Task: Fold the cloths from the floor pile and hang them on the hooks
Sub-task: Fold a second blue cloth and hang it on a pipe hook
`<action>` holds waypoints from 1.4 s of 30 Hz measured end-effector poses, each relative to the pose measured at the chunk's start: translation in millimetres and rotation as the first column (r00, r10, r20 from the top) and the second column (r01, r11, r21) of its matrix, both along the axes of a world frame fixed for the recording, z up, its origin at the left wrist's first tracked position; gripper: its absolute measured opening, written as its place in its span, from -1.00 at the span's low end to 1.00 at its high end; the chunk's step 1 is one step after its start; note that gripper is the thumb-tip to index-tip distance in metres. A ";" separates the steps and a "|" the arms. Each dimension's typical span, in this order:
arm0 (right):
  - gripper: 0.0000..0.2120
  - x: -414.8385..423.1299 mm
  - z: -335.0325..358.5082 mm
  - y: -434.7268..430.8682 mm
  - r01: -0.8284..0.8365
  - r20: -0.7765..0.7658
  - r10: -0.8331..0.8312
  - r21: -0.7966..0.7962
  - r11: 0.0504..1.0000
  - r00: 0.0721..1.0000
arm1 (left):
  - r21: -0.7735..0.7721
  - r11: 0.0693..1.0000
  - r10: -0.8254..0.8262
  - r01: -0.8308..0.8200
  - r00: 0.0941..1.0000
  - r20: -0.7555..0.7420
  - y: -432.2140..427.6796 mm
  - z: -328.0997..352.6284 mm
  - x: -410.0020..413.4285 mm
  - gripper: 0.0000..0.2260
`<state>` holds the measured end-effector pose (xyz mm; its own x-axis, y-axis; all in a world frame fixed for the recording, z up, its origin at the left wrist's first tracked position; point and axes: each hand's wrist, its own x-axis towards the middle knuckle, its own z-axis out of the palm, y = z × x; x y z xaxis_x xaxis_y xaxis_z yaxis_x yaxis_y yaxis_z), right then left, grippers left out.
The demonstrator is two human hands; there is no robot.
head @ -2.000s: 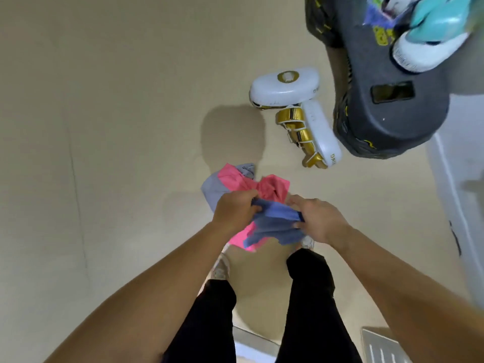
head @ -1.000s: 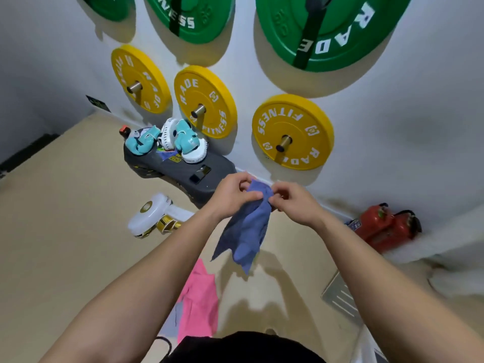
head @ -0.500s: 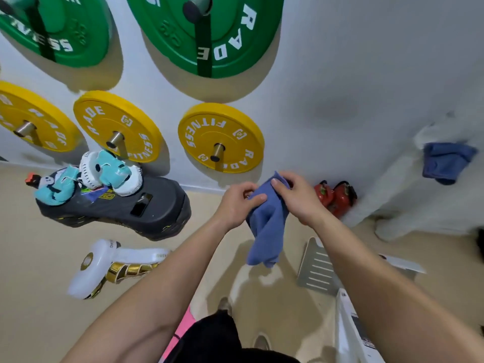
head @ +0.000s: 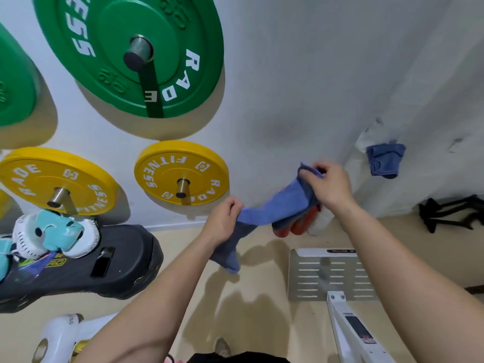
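A pale plastered wall (head: pixel 301 74) fills most of the view above a beige floor (head: pixel 256 297). A large green rubber weight plate (head: pixel 104 48) hangs on a steel peg high on the wall, with two smaller yellow rubber weight plates (head: pixel 162 166) on pegs beneath it. On the floor to the left lies a long dark grey padded board (head: pixel 117 271) bearing white and teal boxing gloves (head: pixel 52 237). A slotted silver metal plate (head: pixel 314 273) lies on the floor to the right, just in front of a white machine frame (head: pixel 351 334).

In the middle, a soft blue-purple cloth (head: pixel 282 203) is stretched in the air between the two hands, well above the floor and in front of the wall. The left hand (head: pixel 222 221) is clenched around the cloth's lower end, whose tail droops below the fist. The right hand (head: pixel 330 187) pinches the upper end, held higher. A second blue cloth (head: pixel 385 159) hangs bunched on the wall to the right; its hook is hidden.
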<state>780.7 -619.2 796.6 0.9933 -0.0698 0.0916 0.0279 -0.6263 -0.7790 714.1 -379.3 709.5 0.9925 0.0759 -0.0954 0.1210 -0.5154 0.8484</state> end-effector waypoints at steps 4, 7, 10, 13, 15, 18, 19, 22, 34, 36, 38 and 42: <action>-0.84 -18.4 -29.3 21.6 -0.224 -0.126 0.217 -0.046 0.973 0.968 | 0.084 0.995 -0.058 0.050 0.993 0.098 -24.2 25.1 14.9 -0.84; -0.79 -32.0 -34.6 40.5 -0.330 -0.160 0.335 0.059 0.942 0.928 | 0.098 0.993 -0.082 0.071 0.990 0.113 -34.8 32.9 17.5 -0.86; -0.95 -37.8 -37.4 47.8 -0.417 -0.201 0.412 0.020 0.909 0.889 | 0.061 0.995 -0.082 0.075 0.989 0.125 -38.3 35.0 15.7 -0.86; -0.84 -36.1 -33.9 43.2 -0.385 -0.178 0.381 0.014 0.923 0.907 | -0.044 0.997 -0.064 0.070 0.989 0.132 -36.7 34.3 10.3 -0.90; -0.79 -33.9 -25.3 36.5 -0.399 -0.159 0.402 0.051 0.915 0.902 | -0.115 0.988 -0.092 0.105 0.990 0.107 -32.9 30.2 4.5 -0.93; -0.77 -26.1 -11.3 23.2 -0.410 -0.146 0.421 0.104 0.906 0.895 | -0.139 0.978 -0.147 0.155 0.987 0.072 -25.1 18.7 -2.8 -0.96; -0.78 -21.7 -8.2 17.3 -0.394 -0.129 0.407 0.119 0.911 0.904 | -0.152 0.977 -0.138 0.146 0.988 0.064 -22.4 15.3 -5.0 -0.95; -0.83 -10.4 -1.8 -2.6 -0.333 -0.078 0.342 0.112 0.936 0.936 | -0.157 0.984 -0.081 0.083 0.997 0.016 -16.8 6.0 -12.1 -0.87; -0.83 -16.6 -16.4 -33.6 -0.185 -0.189 0.145 -0.213 0.959 0.971 | 0.023 0.999 0.034 -0.037 0.993 0.110 -18.7 18.4 -8.5 -0.86; -0.63 -22.8 -23.4 -18.9 -0.346 -0.254 0.297 -0.173 0.922 0.920 | 0.034 0.999 -0.046 0.042 0.990 0.132 -28.7 27.3 -5.8 -0.87; -0.70 -32.7 -25.5 2.3 -0.458 -0.263 0.427 -0.070 0.886 0.865 | 0.047 0.993 -0.112 0.106 0.982 0.154 -37.8 35.1 -3.9 -0.87; -0.72 -41.1 -30.7 28.1 -0.437 -0.199 0.432 0.019 0.899 0.880 | 0.010 0.995 -0.095 0.095 0.976 0.195 -43.1 37.8 -3.4 -0.89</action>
